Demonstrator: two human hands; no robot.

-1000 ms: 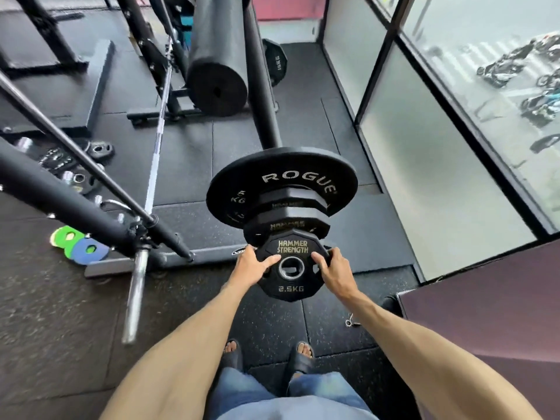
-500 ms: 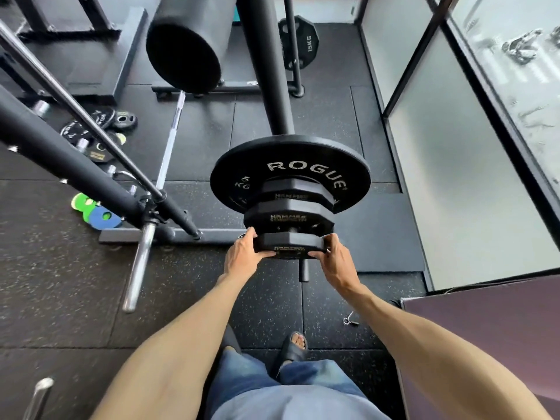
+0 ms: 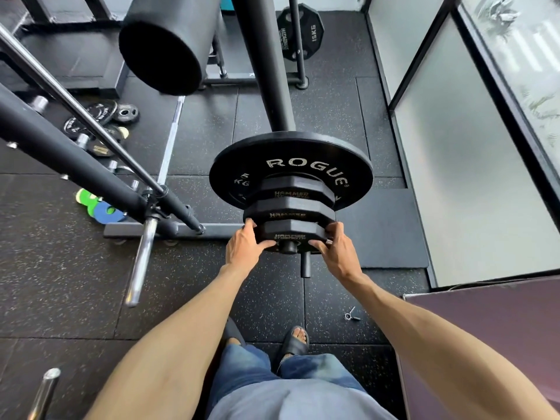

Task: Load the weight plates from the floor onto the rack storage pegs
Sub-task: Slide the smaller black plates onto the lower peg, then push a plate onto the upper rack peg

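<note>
Two hands grasp the front plate point(image 3: 291, 232): left hand point(image 3: 245, 248) on its left edge, right hand point(image 3: 333, 253) on its right edge, thumbs on the face, fingers curled round the rim behind. Plate is small, matte black rubber, many-sided w/ flat facets and gold "HAMMER STRENGTH" lettering. It sits on the storage peg point(image 3: 286, 247), whose round dark end pokes through the centre hole betw. the thumbs, at mid-frame. Right behind it on the same peg are a second faceted plate point(image 3: 288, 211) and a third faceted plate point(image 3: 292, 189), same make, stacked close; can't tell if all touch. Behind those is the ROGUE plate point(image 3: 303, 159), a much wider smooth round disc w/ pale worn lettering. Peg comes off the rack upright point(image 3: 263, 71), a black tube running to the top of frame. A shorter lower peg point(image 3: 306, 265) shows just below the stack. Floor point(image 3: 60, 283) is black rubber tile w/ pale speckles. A small metal clip point(image 3: 351, 313) lies right of centre, lower down. Left of centre are green and blue change discs point(image 3: 103, 209), flat and thin, beside a chrome barbell sleeve point(image 3: 141, 262). Upper left: several black floor plates point(image 3: 101, 112), round, lying flat. Top centre: a fat black cylinder pad point(image 3: 169, 47); a 15KG plate point(image 3: 303, 31) stands upright at top. Frosted glass wall point(image 3: 469, 177) fills the right side.
</note>
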